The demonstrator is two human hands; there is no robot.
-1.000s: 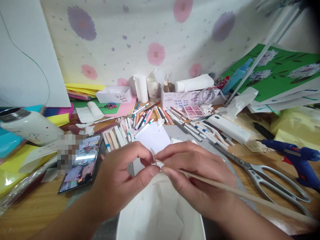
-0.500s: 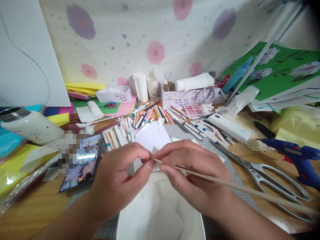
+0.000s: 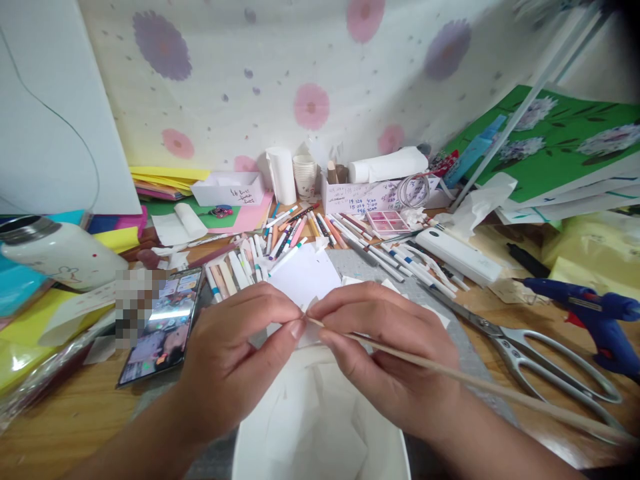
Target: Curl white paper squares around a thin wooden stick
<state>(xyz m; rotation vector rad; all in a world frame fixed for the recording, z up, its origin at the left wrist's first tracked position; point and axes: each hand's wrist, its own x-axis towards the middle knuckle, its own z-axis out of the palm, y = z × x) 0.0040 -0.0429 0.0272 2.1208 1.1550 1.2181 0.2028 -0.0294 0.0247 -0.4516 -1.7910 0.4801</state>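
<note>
A thin wooden stick (image 3: 425, 363) runs from the lower right up to its tip at the middle, pinched between the thumb and fingers of my right hand (image 3: 390, 347). At that tip my left hand (image 3: 240, 353) has thumb and forefinger pressed together, touching the right fingertips. A small piece of thin whitish paper (image 3: 311, 304) shows between and behind the fingertips; how it is held is partly hidden. Both hands are over a white bin (image 3: 320, 427) with pale paper inside it.
A phone (image 3: 167, 333) lies left of my hands, near a tipped white bottle (image 3: 65, 257). Large scissors (image 3: 520, 347) and a blue glue gun (image 3: 595, 313) are at right. Many markers (image 3: 290, 233) are spread behind a white sheet (image 3: 307, 273).
My left fingertips have shifted very slightly at the stick's tip, and the small paper piece has tilted a little. My right hand and the stick have barely moved.
</note>
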